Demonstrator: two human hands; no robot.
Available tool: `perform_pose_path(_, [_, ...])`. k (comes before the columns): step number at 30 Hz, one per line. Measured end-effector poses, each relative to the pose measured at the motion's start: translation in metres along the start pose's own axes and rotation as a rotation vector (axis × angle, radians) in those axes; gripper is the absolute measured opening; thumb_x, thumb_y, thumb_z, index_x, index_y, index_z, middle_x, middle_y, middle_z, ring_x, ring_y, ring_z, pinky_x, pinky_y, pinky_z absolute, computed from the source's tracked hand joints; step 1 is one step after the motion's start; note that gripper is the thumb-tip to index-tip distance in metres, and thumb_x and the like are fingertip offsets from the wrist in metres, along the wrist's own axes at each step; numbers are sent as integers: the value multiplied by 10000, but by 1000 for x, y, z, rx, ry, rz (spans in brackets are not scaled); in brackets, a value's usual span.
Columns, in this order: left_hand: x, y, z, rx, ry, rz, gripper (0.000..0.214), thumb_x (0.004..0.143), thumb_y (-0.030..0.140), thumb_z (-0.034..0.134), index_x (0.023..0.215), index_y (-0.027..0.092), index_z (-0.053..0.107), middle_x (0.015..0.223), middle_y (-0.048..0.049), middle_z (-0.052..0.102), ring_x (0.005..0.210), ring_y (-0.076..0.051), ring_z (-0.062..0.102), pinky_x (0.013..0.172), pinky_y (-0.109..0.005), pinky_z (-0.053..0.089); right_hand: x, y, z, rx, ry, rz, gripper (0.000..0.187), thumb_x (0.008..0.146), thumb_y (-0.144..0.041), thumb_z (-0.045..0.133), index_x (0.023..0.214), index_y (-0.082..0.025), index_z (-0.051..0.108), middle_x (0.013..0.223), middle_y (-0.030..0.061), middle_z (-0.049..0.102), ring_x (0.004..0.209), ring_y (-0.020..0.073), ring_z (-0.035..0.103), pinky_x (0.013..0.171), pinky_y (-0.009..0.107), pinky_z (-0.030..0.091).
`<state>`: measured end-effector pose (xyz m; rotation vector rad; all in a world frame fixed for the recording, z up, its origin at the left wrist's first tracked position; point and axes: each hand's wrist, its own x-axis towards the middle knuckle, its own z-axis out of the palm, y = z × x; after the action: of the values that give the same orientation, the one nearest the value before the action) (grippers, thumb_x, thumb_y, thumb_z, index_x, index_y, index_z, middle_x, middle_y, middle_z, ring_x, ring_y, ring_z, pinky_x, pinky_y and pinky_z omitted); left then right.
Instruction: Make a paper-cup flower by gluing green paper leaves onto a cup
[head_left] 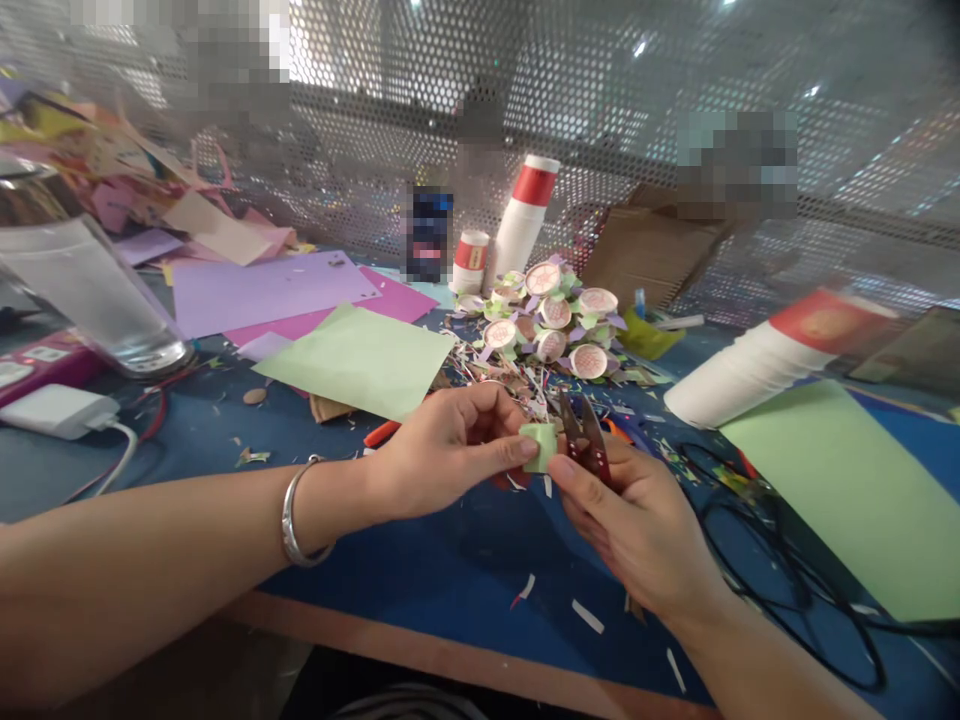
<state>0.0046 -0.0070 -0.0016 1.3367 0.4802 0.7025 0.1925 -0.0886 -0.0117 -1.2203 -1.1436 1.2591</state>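
My left hand (450,445) pinches a small folded piece of light green paper (541,445) between thumb and fingers. A silver bangle (296,515) sits on that wrist. My right hand (637,525) grips small dark red scissors (585,440), their blades pointing up right beside the green piece. Both hands hover over the blue table top (450,560) near its front edge. Paper scraps lie scattered under and around them.
A pile of round paper flowers (551,320) lies behind the hands. Green sheets (360,360) (847,480), purple and pink paper (262,290), white and red glue bottles (525,215) (757,360), a glass (97,300), a white charger (60,410) and black cables (757,560) surround them.
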Motion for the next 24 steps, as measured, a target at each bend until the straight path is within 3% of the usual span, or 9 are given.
perform_pose_path(5, [-6,6,7,471,141,115,180,832,185,713,744,188,557,637,43,560,577,-79,482,548,-217,390,3,4,0,-112,17,-34,284,859,-465,803,880,-218,664,595,-73,416,459,69,254,385,232,155])
perform_pose_path(7, [-5,7,8,540,169,125,184,806,140,697,708,189,549,615,53,531,566,-74,451,540,-216,369,4,4,1,-143,21,-44,287,862,-477,795,885,-219,672,589,-73,411,454,73,269,381,234,164])
perform_pose_path(14, [4,-2,1,-11,9,-107,280,749,312,818,786,179,575,669,22,643,650,-121,651,633,-245,524,5,8,0,-187,49,-91,344,911,-494,737,766,-224,580,562,-83,388,448,73,285,396,233,198])
perform_pose_path(19, [6,1,-2,-32,-47,-190,228,776,254,804,774,157,598,724,6,675,673,-98,651,576,-187,502,3,8,-1,-172,25,-87,304,907,-482,752,821,-215,633,559,-81,398,461,73,285,418,242,184])
perform_pose_path(24, [7,6,-6,-101,36,-231,198,841,188,768,790,164,579,607,49,631,523,-62,621,428,-131,370,4,3,-1,-79,40,-65,426,921,-625,663,834,-209,628,603,-69,393,461,70,276,418,244,163])
